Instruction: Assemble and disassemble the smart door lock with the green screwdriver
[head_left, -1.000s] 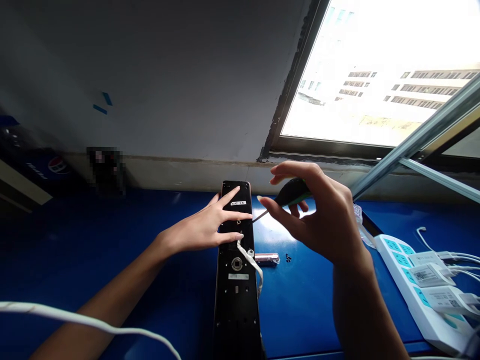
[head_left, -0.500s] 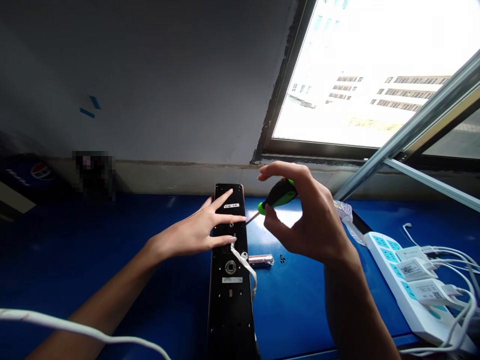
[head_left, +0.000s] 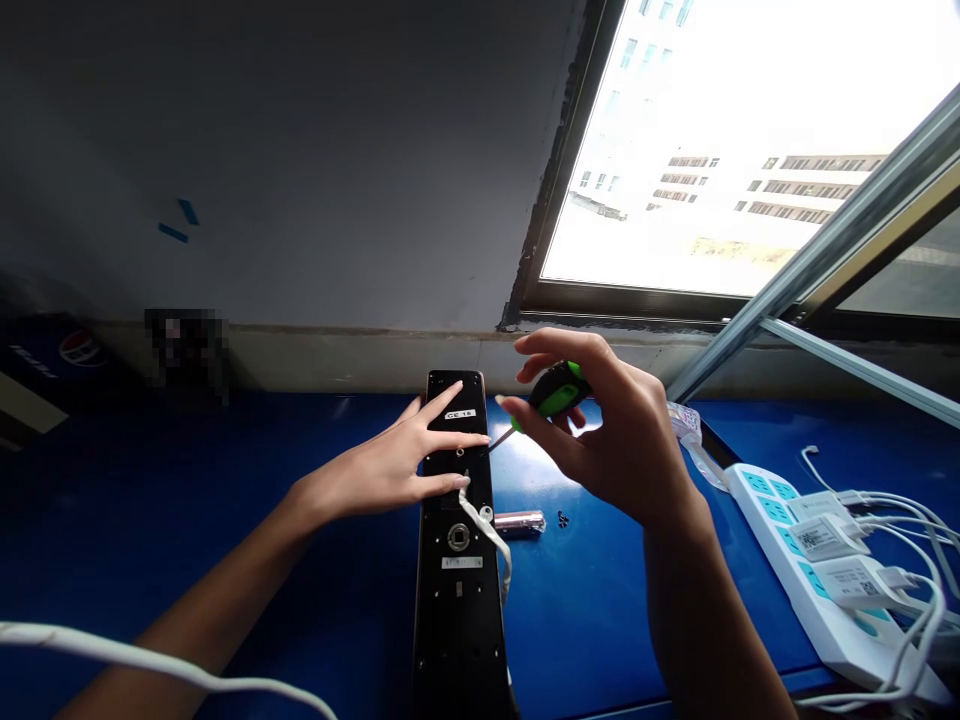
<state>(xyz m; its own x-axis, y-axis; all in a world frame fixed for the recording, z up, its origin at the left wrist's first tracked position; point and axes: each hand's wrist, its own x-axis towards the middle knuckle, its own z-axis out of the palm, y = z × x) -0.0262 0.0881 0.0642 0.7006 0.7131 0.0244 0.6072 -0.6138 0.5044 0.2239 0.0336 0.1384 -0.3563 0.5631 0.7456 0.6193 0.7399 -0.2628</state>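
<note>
A long, narrow black panel [head_left: 459, 620] lay on the blue tabletop [head_left: 577, 610], its long axis running from the bottom edge of the view away toward the wall [head_left: 337, 180], with the far end leaning very slightly left. Its near end was lost in shadow at the bottom. A small label near the far end read "CE" and a number too small to be sure of; a second label, lower down, was unreadable.

The left hand [head_left: 405, 460] lay across the panel's far part, fingers spread, gripping nothing and covering some of the surface. The right hand [head_left: 615, 430] held a black and green screwdriver [head_left: 559, 390] in a narrow grip of thumb and fingers, the shaft slanting down and left to the panel's right edge. The tip was hard to make out beside the left fingertips.

A white cable [head_left: 487, 530] rose from the panel and bent over its right side. Just right of it lay a shiny pinkish cylinder [head_left: 521, 523], then a little cluster of dark pieces [head_left: 562, 520], probably screws. Farther right sat a white power strip [head_left: 825, 590] with plugged-in adapters, partly cut off, below a bright window [head_left: 720, 150].
</note>
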